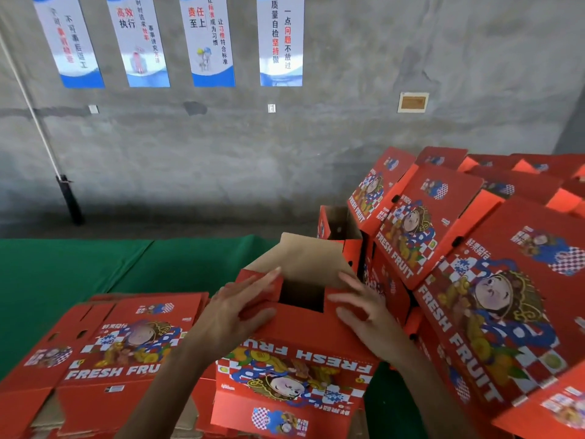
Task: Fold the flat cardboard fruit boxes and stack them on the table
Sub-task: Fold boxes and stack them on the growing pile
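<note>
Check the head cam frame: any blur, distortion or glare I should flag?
Head view: soft throughout, with both the left hand and right hand smeared at the fingers on the box being folded; wide-angle bending shows in the leaning wall posters and the tilted folded boxes; lighting flat and dim, no glare; the flat box stack reads legibly but soft.

The folded boxes (493,280) run off the right edge; 4 wall posters (209,42) are cropped at top.
</note>
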Available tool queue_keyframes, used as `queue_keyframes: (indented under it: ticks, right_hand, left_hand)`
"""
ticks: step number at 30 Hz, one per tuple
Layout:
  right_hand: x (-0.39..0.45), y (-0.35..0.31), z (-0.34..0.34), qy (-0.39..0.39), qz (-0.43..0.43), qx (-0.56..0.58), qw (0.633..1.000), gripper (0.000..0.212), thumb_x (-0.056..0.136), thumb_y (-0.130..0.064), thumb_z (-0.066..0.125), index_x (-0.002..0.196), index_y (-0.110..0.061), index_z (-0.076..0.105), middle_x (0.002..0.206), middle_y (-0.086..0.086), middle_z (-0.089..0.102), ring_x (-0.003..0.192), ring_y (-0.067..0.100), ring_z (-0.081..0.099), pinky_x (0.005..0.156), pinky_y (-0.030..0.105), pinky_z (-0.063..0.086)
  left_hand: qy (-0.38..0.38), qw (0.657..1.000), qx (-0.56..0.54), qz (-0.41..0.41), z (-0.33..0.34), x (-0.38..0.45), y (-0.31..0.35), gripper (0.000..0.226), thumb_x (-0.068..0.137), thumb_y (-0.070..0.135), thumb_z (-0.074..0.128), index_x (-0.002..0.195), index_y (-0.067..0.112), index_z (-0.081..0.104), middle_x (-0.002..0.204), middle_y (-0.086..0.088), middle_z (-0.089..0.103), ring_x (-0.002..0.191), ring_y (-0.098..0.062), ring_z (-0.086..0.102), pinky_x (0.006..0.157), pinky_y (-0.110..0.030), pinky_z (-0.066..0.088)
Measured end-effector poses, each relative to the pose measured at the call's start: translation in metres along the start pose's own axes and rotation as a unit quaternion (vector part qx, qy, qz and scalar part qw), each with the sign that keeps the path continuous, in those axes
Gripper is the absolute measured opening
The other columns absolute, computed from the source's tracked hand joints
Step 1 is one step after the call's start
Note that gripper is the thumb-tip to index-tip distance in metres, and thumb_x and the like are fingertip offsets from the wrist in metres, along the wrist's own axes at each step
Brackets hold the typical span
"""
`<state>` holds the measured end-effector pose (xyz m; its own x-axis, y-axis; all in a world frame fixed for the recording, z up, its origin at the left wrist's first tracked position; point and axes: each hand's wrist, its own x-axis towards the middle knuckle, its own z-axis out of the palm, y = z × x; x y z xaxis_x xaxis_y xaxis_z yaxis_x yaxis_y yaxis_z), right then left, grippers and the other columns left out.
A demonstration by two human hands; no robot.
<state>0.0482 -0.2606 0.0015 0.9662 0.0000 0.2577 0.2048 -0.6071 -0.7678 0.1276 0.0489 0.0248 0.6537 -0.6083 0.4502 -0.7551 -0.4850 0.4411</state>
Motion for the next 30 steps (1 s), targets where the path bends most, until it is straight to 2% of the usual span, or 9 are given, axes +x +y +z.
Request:
queue_keyframes:
  ticks: [4,6,8,12,17,21,25,28,30]
  right_hand:
    - [0.000,0.001,0.013,0.084,-0.019,0.042,0.995,0.083,0.092,-0.030,0.077,0.155,-0.046,0.026,0.161,-0.033,0.017,0.147,-0.013,0.018,0.114,0.018,0.028]
    - [0.002,-0.003,0.010,0.076,0.007,0.061,0.995,0.090,0.090,-0.048,0.075,0.157,-0.053,0.015,0.157,-0.037,0.023,0.142,-0.018,0.023,0.107,0.010,0.029]
    - [0.002,-0.008,0.009,0.072,0.028,0.060,0.995,0.068,0.087,-0.076,0.058,0.149,-0.058,0.035,0.148,-0.040,0.035,0.137,-0.016,0.032,0.105,0.016,0.033]
    - [0.005,-0.001,0.014,0.082,0.009,0.002,0.997,0.027,0.096,-0.061,0.057,0.096,-0.038,0.070,0.139,-0.035,0.050,0.132,-0.011,0.041,0.110,0.032,0.033]
    - [0.016,-0.008,0.017,0.021,0.104,-0.109,0.988,0.034,0.085,-0.052,0.077,0.107,-0.042,0.054,0.135,-0.017,0.047,0.117,0.003,0.043,0.079,0.014,0.029]
    - [0.027,-0.018,0.033,0.044,0.096,-0.279,0.954,0.039,0.086,-0.049,0.075,0.112,-0.035,0.049,0.129,-0.011,0.048,0.126,0.014,0.041,0.086,0.030,0.035]
    - [0.025,-0.020,0.020,0.102,0.141,0.013,0.985,0.038,0.091,-0.063,0.063,0.118,-0.036,0.057,0.121,-0.016,0.054,0.111,0.003,0.052,0.085,0.030,0.041]
    - [0.017,-0.007,0.013,0.230,0.230,0.249,0.912,0.038,0.101,-0.059,0.049,0.115,-0.027,0.064,0.110,-0.004,0.070,0.101,0.017,0.068,0.079,0.034,0.049]
    - [0.010,0.008,0.013,0.177,0.304,0.261,0.899,0.034,0.105,-0.050,0.048,0.109,-0.022,0.066,0.101,0.004,0.075,0.090,0.021,0.072,0.071,0.034,0.051]
  left_hand:
    - [0.005,0.998,0.000,-0.055,0.002,-0.001,-0.006,0.062,0.101,0.056,0.048,0.155,0.052,0.018,0.114,0.033,0.064,0.112,0.004,0.059,0.090,-0.028,0.053]
    - [0.048,0.995,-0.031,-0.080,0.004,0.001,-0.009,0.042,0.102,0.054,0.045,0.141,0.039,0.038,0.105,0.018,0.063,0.096,-0.004,0.062,0.078,-0.035,0.056]
    - [0.084,0.990,-0.039,-0.101,0.007,0.003,-0.010,0.034,0.103,0.054,0.042,0.123,0.028,0.046,0.101,0.009,0.055,0.093,-0.006,0.055,0.076,-0.037,0.052]
    - [0.100,0.988,-0.027,-0.117,0.009,0.004,-0.007,0.046,0.105,0.049,0.039,0.143,0.023,0.042,0.130,0.009,0.048,0.121,-0.008,0.043,0.103,-0.034,0.042]
    - [0.037,0.991,-0.011,-0.131,0.007,0.002,-0.002,0.058,0.103,0.058,0.034,0.158,0.039,0.028,0.167,0.009,0.019,0.152,-0.014,0.016,0.120,-0.043,0.027]
    - [0.001,0.987,0.025,-0.158,0.006,0.002,-0.002,0.060,0.101,0.061,0.032,0.158,0.045,0.025,0.170,0.002,0.012,0.155,-0.024,0.014,0.122,-0.051,0.025]
    - [-0.017,0.983,0.036,-0.182,0.001,0.004,-0.011,0.058,0.099,0.063,0.033,0.150,0.040,0.047,0.169,-0.002,0.018,0.151,-0.031,0.028,0.119,-0.053,0.035]
    - [-0.017,0.980,0.016,-0.198,-0.004,0.006,-0.019,0.059,0.094,0.070,0.038,0.142,0.041,0.058,0.167,0.001,0.022,0.146,-0.029,0.036,0.111,-0.051,0.046]
    - [-0.016,0.979,0.007,-0.204,-0.007,0.008,-0.024,0.060,0.091,0.071,0.041,0.140,0.042,0.059,0.167,0.001,0.023,0.146,-0.028,0.038,0.110,-0.045,0.047]
